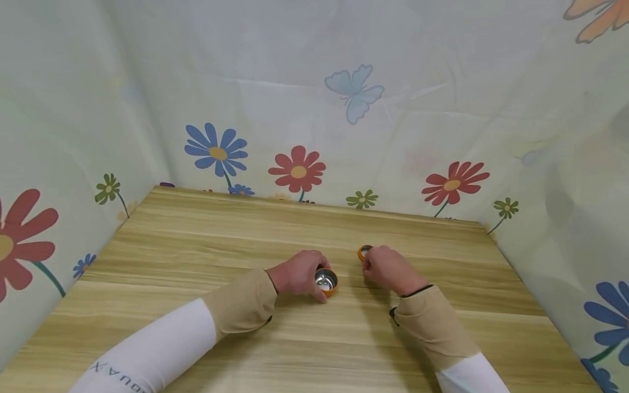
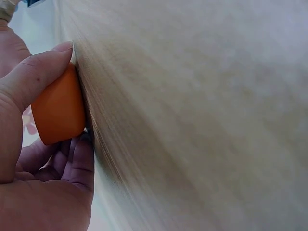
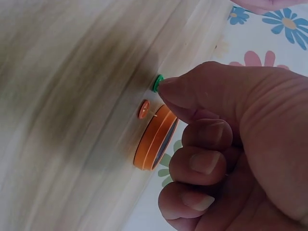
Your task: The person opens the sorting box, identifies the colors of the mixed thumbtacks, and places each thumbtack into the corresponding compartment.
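My left hand (image 1: 301, 273) grips a round orange tin (image 2: 58, 108), thumb on one side and fingers curled round the other. The tin stands low on the wooden table, its open top and silvery inside facing up, with small round pieces inside. Farther right, my right hand (image 1: 391, 269) pinches a small green button (image 3: 158, 83) between thumb and forefinger, its other fingers curled in. An orange button (image 3: 144, 109) shows just below the green one. Beside it is a shallow orange round container (image 3: 155, 139) with a dark inside, partly hidden behind the right hand in the head view.
The wood-grain table (image 1: 206, 234) runs back to a flowered cloth wall (image 1: 255, 98). Similar cloth hangs at the left and right edges. Both forearms, in white and tan sleeves, reach in from the front.
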A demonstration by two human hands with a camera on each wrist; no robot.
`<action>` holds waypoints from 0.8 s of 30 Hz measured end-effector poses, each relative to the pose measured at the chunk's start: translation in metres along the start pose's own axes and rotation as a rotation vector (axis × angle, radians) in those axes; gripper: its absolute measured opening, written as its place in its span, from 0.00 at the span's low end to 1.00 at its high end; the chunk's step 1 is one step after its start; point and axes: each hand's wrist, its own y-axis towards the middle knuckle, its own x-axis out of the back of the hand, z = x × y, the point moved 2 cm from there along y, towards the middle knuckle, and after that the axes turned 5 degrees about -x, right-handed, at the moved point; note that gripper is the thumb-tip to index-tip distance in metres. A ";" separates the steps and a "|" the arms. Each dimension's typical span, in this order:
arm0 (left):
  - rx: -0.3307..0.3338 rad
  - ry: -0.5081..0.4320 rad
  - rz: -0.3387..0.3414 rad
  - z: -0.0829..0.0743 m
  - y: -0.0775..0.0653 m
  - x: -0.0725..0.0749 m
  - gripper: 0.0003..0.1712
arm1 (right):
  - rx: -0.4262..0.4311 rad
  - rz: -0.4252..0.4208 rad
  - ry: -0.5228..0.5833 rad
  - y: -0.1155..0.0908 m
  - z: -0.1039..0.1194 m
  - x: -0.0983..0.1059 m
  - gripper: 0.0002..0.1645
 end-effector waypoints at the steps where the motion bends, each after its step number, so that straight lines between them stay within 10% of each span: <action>1: 0.000 -0.003 -0.001 0.000 0.000 0.000 0.31 | -0.002 0.005 -0.008 0.000 0.000 -0.001 0.16; 14: 0.000 0.023 -0.002 0.002 0.002 0.000 0.30 | 0.056 -0.044 -0.086 -0.006 0.010 -0.003 0.13; 24: -0.029 0.007 -0.022 0.005 0.003 -0.004 0.30 | 0.028 0.003 0.441 -0.011 0.014 -0.004 0.05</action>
